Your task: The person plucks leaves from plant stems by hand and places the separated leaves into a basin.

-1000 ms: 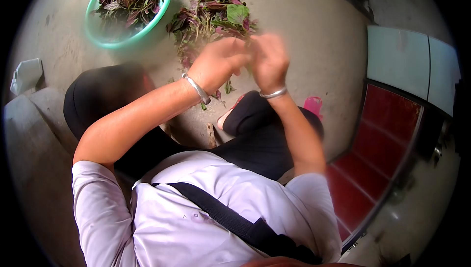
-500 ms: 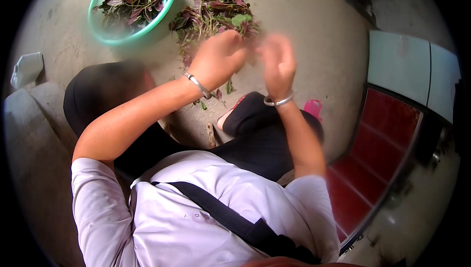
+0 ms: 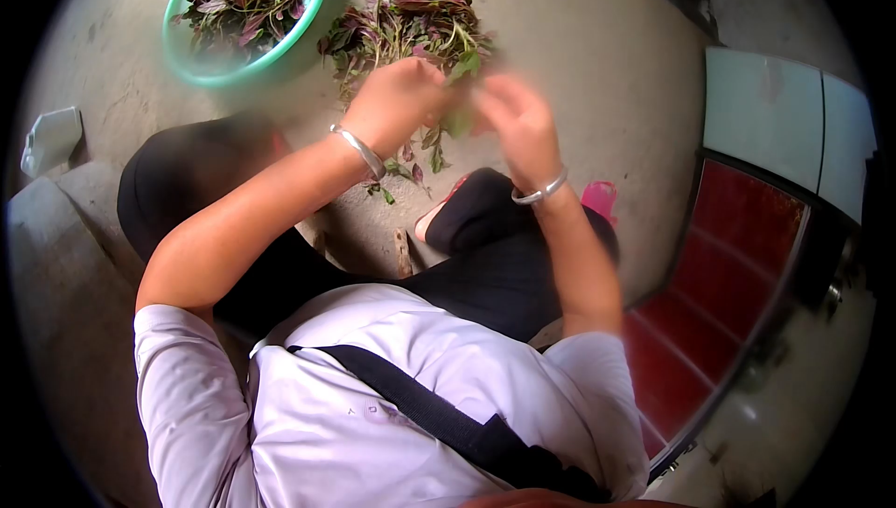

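L hand [image 3: 397, 102]: fingers bent in, tips apparently pinching a leafy sprig [image 3: 465, 64]; its green leaf shows right at the fingertips. R hand [image 3: 525, 130] is just beside, fingers reaching L toward the same spot; tips blurred, can't tell if gripping or loose. Sprig sits btwn the two, in front of the torso; its long axis can't be read, too much blur + fingers in the way.

Key relation: main pile of purple-green greens [image 3: 425, 13] (prob. amaranth) lies straight out past the hands, farther from the body, on the floor [image 3: 579, 51]. L hand is the nearer, overlapping the pile's near edge in view; contact w/ it unclear. Stems jumbled, no single axis.

A few loose sprigs [image 3: 434, 146] on the floor, body side of the pile, near L wrist. Green plastic basin [image 3: 220, 81] out to the L, just beside the pile, w/ more greens [image 3: 245, 2] inside; L hand nearer to it too. White plastic container [image 3: 53, 139] far L, well apart.
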Demonstrator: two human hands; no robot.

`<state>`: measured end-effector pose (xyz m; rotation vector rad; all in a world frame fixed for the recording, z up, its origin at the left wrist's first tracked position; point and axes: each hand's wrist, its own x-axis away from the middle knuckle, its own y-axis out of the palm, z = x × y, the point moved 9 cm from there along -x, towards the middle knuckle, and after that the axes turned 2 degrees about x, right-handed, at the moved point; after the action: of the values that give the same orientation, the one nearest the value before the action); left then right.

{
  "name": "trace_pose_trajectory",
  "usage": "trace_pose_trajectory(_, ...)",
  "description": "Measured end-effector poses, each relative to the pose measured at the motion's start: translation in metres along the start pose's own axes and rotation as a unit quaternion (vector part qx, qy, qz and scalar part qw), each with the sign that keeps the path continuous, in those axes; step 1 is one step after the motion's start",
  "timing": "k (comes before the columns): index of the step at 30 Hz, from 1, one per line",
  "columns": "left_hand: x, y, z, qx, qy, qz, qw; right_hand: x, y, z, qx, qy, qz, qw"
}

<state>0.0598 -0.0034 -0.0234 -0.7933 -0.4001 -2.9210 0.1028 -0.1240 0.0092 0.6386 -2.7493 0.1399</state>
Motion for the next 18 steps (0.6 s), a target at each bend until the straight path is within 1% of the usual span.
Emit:
trace_pose_trajectory(1, -0.001, 0.000, -0.005, 0.041, -0.019, 0.001, 0.999, 0.000, -0.002, 0.001, -0.023, 0.008, 0.015, 1.000)
trace_pose_trajectory(3, -0.002, -0.001, -0.016, 0.123, -0.058, 0.003, 0.991, 0.000, 0.000, 0.004, -0.057, 0.013, 0.009, 0.998)
trace_pose_trajectory(6, 0.004, 0.003, -0.015, 0.178, -0.084, 0.000, 0.980, 0.000, 0.001, 0.006, -0.075, 0.022, 0.007, 0.997)
trace_pose_trajectory(10, 0.005, 0.004, -0.016, 0.186, -0.101, -0.002, 0.977, -0.001, 0.000, 0.008, -0.068, 0.028, 0.007, 0.997)
trace_pose_trajectory(13, 0.005, 0.006, -0.017, 0.178, -0.102, -0.015, 0.979, -0.001, 0.000, 0.005, -0.050, 0.014, 0.002, 0.999)
trace_pose_trajectory(15, 0.007, 0.008, -0.015, 0.177, -0.107, -0.024, 0.978, 0.000, -0.001, 0.001, -0.012, -0.006, 0.002, 1.000)
trace_pose_trajectory(18, 0.007, 0.007, -0.018, 0.190, -0.118, -0.018, 0.974, 0.003, 0.001, -0.008, 0.018, -0.033, -0.005, 0.999)
